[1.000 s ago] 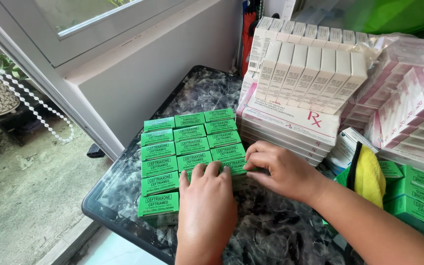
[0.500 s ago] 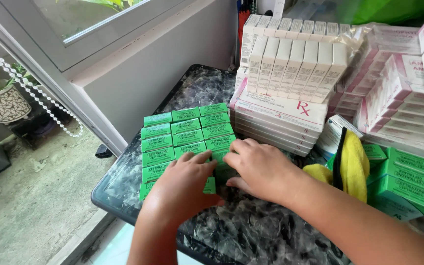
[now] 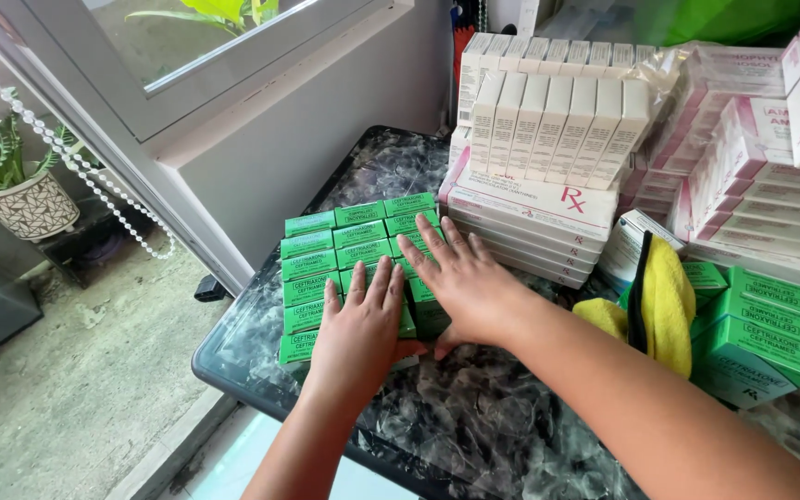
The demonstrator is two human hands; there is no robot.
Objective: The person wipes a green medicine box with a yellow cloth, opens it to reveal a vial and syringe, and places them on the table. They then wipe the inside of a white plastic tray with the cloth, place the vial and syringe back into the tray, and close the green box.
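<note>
1. The left hand (image 3: 360, 319) lies flat, palm down, fingers spread wide, on the lower middle of a block of small green boxes (image 3: 326, 252) at the centre-left of the frame. It grips nothing; it presses on the box tops.

2. The right hand (image 3: 460, 278) is flat and open too, fingers fanned toward the upper left, covering the right-hand column of the same block, with its thumb low against the block's near edge.

3. Half a second ago both hands were curled at the block's near right corner, fingertips on single boxes there. Now they have slid up and spread across the tops, and the boxes under them sit in tight rows. To my eye that reads as a switch from placing single boxes to levelling the whole block.

4. The block rests on a dark marbled tabletop (image 3: 511, 426), close to its left edge, which runs along a grey wall under a window frame.

5. Just beyond the right hand, toward the upper right, stands a stack of white and pink cartons (image 3: 530, 208) with a row of upright white boxes (image 3: 553, 125) on top. It is close to the block, with only a narrow strip of table between.

6. At the right lie a yellow cloth (image 3: 668, 301) and further loose green cartons (image 3: 761, 338), well apart from the hands.

7. A potted plant (image 3: 25, 199) sits outside at the upper left.
</note>
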